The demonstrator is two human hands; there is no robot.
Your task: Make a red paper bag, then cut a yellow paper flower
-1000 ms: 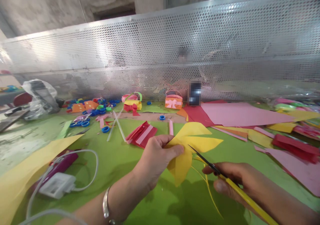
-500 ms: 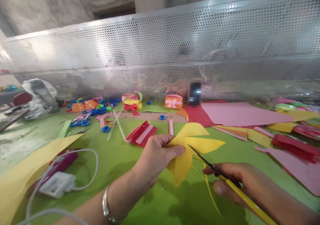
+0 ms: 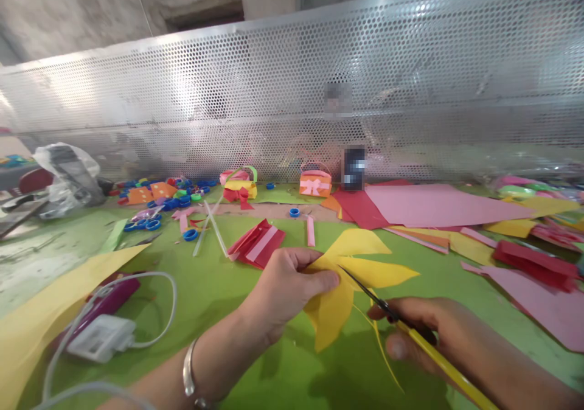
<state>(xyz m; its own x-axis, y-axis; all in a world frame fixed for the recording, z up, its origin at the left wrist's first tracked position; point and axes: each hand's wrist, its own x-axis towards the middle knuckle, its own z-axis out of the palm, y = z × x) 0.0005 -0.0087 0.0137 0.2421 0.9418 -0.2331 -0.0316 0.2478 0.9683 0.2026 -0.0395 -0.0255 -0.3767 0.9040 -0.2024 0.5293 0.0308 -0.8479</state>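
Between the thumb and fingers of my left hand (image 3: 296, 282) is a yellow flower-shaped cutout (image 3: 374, 270) of thin sheet material, its pointed petals spread to the right and downward. My right hand (image 3: 420, 331) is closed round a tool with a dark pointed blade (image 3: 365, 288) and a long yellow handle (image 3: 442, 355). The blade's tip lies over the cutout's middle, close to my left thumb. Whether the tool has a second blade is hard to make out. Thin yellow strips (image 3: 383, 352) hang below the cutout, in front of my right fingers.
Beyond my left hand lies a folded red piece (image 3: 258, 243) with a pink band. Farther back are small paper baskets (image 3: 314, 184), pink sheets (image 3: 438, 206) and blue-handled scissors (image 3: 150, 222). A white adapter (image 3: 100, 337) with cable sits at left. A perforated metal panel (image 3: 274, 93) stands behind.
The yellow cutout has tipped slightly, its petals shifting a little right and down. The blade's tip has moved slightly left on it. Both hands keep their hold.
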